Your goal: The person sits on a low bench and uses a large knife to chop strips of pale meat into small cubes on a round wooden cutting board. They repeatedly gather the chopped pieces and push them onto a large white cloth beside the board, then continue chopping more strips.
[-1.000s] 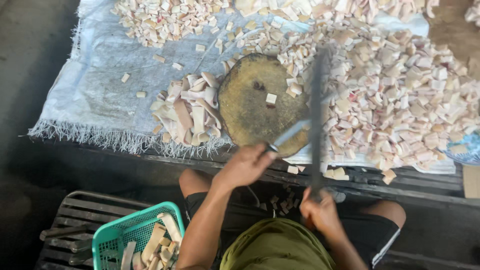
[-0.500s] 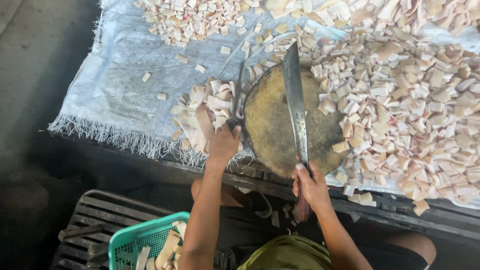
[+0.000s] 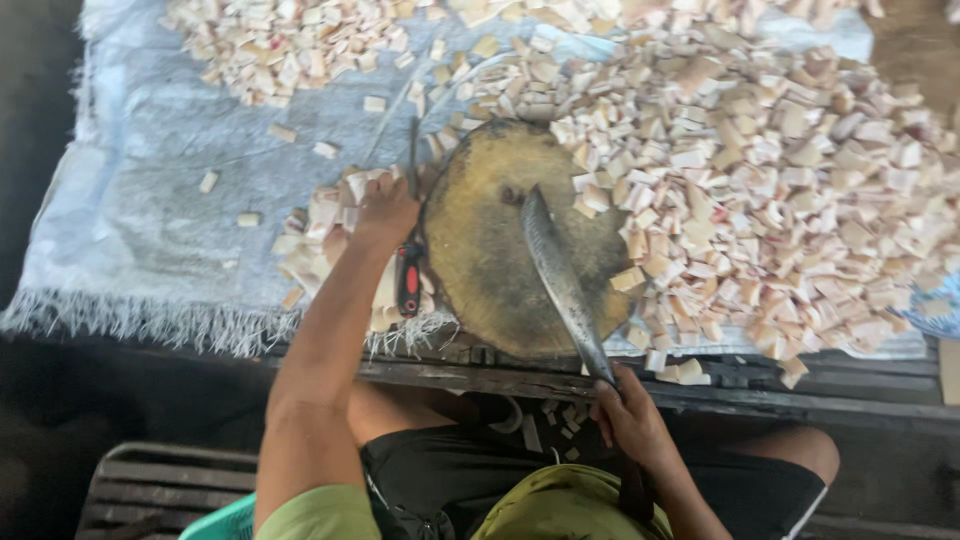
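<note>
Right hand (image 3: 632, 418), at the bench's near edge, stays clenched on the cleaver (image 3: 562, 282), now lowered flat across the chopping block (image 3: 500, 240). Left hand (image 3: 385, 212) has reached the uncut strips (image 3: 322, 225) beside the block's left edge, fingers curled over them; small knife (image 3: 409, 268) alongside. Cut pieces (image 3: 780, 190) beyond.

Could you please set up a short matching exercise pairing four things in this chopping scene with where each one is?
Things:
1. long blade
2. round chopping block
3. red-handled tool
4. big pile of cut pieces

Places:
A. right of the block, on the pale woven sheet
B. lying across the block, held in the right hand
C. at the block's left edge, below the left hand
D. at the near edge of the sheet

Pairs: 1-B, 2-D, 3-C, 4-A
</note>
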